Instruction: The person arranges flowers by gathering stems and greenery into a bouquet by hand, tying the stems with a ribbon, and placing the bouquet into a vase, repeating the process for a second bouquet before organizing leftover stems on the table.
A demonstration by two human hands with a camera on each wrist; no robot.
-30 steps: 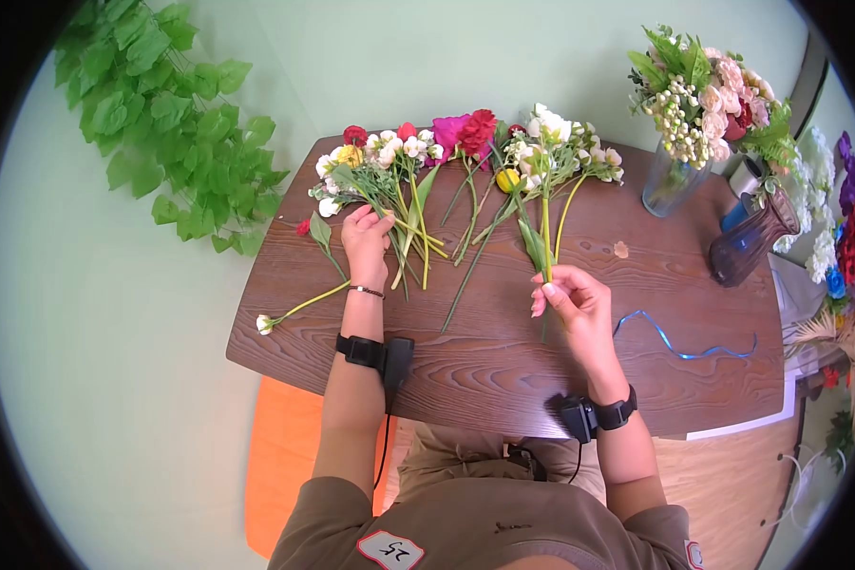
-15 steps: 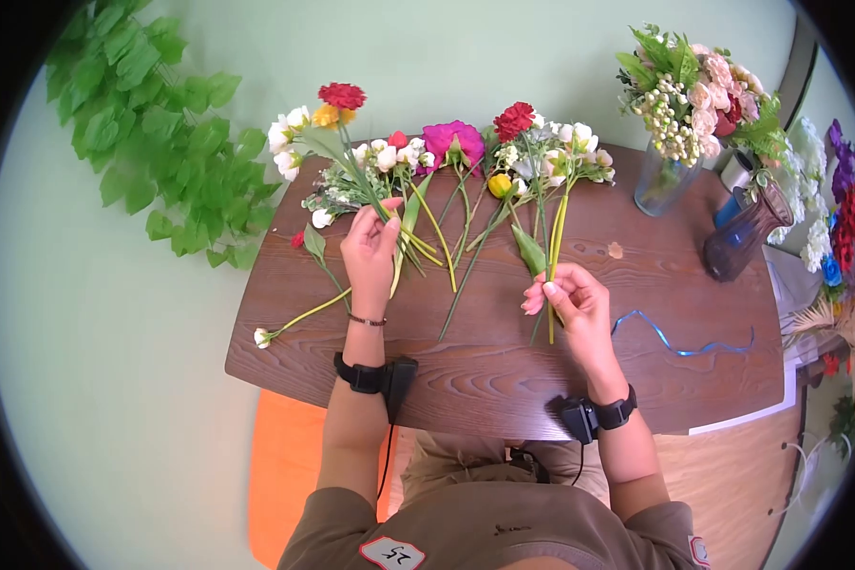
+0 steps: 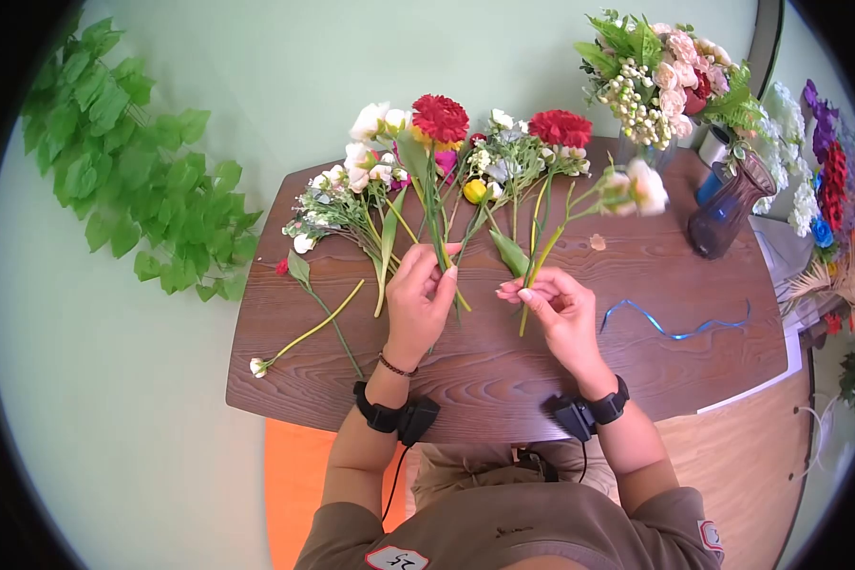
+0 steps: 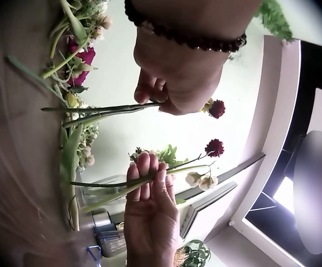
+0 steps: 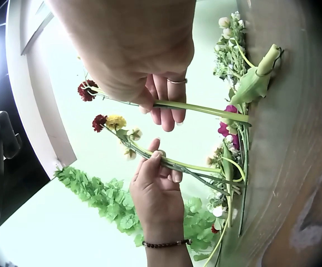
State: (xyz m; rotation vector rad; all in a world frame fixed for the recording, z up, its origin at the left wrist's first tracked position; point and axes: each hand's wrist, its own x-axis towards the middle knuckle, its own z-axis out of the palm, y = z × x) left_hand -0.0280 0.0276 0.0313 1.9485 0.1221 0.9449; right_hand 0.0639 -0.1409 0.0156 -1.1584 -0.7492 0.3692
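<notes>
My left hand (image 3: 416,302) pinches a small bunch of stems over the table's middle. It carries a red carnation (image 3: 440,118), a yellow bloom (image 5: 116,122) close under it and white flowers (image 3: 370,123). Beside it, my right hand (image 3: 560,312) holds two stems between thumb and fingers, the other fingers spread fairly straight. One bears a red carnation (image 3: 560,127), the other white blooms (image 3: 644,187) leaning right. Both bunches stand heads up and away from me. The right wrist view shows the stems' lower ends hanging below both hands.
Loose flowers lie along the table's (image 3: 484,380) far edge, among them a yellow bud (image 3: 475,191). A white-tipped stem (image 3: 304,334) lies at left. At right are a blue ribbon (image 3: 674,330), a dark glass vase (image 3: 722,223) and a vase of pink flowers (image 3: 674,81).
My left hand has lifted its flowers off the pile and moved right, toward my right hand. The white blooms in my right hand have swung out to the right.
</notes>
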